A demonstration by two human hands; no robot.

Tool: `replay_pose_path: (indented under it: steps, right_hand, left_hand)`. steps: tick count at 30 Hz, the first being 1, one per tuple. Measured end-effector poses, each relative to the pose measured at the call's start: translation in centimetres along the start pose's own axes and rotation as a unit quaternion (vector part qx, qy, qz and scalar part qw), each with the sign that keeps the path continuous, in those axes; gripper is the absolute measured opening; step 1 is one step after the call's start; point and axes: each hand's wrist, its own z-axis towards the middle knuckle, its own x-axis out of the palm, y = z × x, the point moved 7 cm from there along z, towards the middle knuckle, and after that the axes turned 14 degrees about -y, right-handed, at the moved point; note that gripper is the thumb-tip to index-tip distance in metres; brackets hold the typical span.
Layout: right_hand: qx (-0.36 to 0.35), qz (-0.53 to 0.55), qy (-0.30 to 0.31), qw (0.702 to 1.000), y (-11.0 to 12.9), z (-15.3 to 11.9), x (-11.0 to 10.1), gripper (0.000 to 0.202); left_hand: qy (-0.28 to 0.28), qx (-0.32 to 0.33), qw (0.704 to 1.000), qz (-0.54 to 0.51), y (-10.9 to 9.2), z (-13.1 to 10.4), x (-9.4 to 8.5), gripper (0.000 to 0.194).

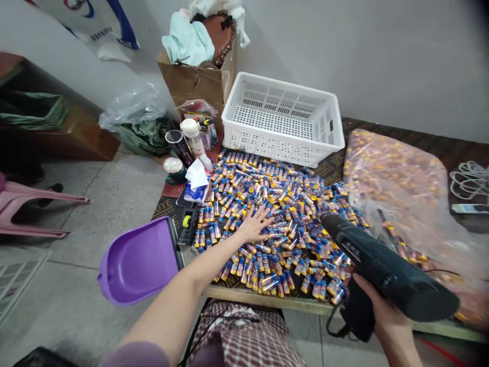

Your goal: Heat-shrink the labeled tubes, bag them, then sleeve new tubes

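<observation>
Many small clear cylinders with blue and yellow ends (278, 257) lie spread over the table. On top of them rests my left hand (255, 225), fingers spread and palm down, near the middle of the pile. A black heat gun (385, 270) is gripped by its handle in my right hand (385, 306). Its nozzle points left and away from me, above the right side of the cylinders. Part of my right hand's fingers is hidden behind the handle.
A white plastic basket (282, 140) stands behind the pile. Right of it lies a large clear bag (397, 178) of similar cylinders. A purple dustpan (143, 262), a tape dispenser (187, 229), a tissue pack (196, 191) and a white bottle (193, 136) are at the left. A coiled white cable (469, 181) lies far right.
</observation>
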Motion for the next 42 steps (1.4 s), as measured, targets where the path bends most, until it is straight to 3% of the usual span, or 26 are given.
replay_pose_path:
  steps: [2, 4, 8, 14, 19, 22, 25, 28, 31, 34, 36, 38, 42]
  right_hand:
    - [0.018, 0.005, -0.014, 1.0, -0.6, -0.1, -1.5, 0.038]
    - [0.033, -0.009, -0.017, 0.999, -1.3, -0.5, -2.3, 0.037]
    - [0.02, -0.042, -0.025, 0.999, -2.1, -1.0, -2.5, 0.039]
    - [0.073, -0.06, 0.076, 0.993, -4.0, -1.4, 2.2, 0.034]
    - [0.039, -0.05, 0.118, 0.991, -3.5, -1.0, 7.5, 0.033]
    - [-0.013, -0.035, 0.129, 0.991, -2.5, -0.8, 9.4, 0.038]
    - [-0.008, -0.058, 0.146, 0.988, -2.7, -0.9, 9.0, 0.036]
    - [0.028, -0.077, 0.136, 0.987, -3.4, -1.1, 6.3, 0.034]
    - [0.053, -0.068, 0.092, 0.992, -3.4, -1.0, 2.5, 0.034]
    - [0.073, -0.05, 0.036, 0.995, -2.7, -0.6, -0.5, 0.035]
    - [0.088, -0.035, 0.021, 0.995, -2.2, 0.0, -1.4, 0.036]
    - [0.096, -0.023, 0.02, 0.995, -1.8, 0.7, -1.4, 0.033]
    - [0.062, 0.006, 0.011, 0.998, -1.0, 2.5, -0.7, 0.031]
  left_hand:
    - [0.052, 0.086, 0.995, -0.009, -0.6, 1.8, 1.4, 0.068]
    - [0.079, 0.124, 0.989, -0.007, 0.0, 2.7, 1.9, 0.063]
    - [0.079, 0.108, 0.991, 0.023, 3.4, 3.4, 1.0, 0.056]
    - [0.059, 0.005, 0.996, 0.07, 8.2, 4.0, -1.5, 0.044]
    - [0.008, -0.044, 0.998, 0.053, 8.4, 2.9, -4.0, 0.048]
    - [-0.06, -0.113, 0.991, 0.046, 8.5, 0.7, -6.1, 0.042]
    - [-0.121, -0.208, 0.969, 0.049, 8.7, -3.7, -7.7, 0.033]
    - [-0.149, -0.288, 0.945, 0.039, 7.6, -9.5, -7.9, 0.031]
    - [-0.127, -0.323, 0.938, 0.021, 4.9, -14.5, -6.5, 0.031]
    - [-0.105, -0.318, 0.942, 0.002, 1.7, -16.7, -4.9, 0.032]
    - [-0.099, -0.297, 0.95, -0.011, 0.0, -15.9, -4.0, 0.031]
    - [-0.098, -0.265, 0.959, -0.021, -1.3, -13.1, -3.2, 0.031]
    - [-0.063, -0.155, 0.985, -0.045, -2.7, -3.3, -0.4, 0.03]
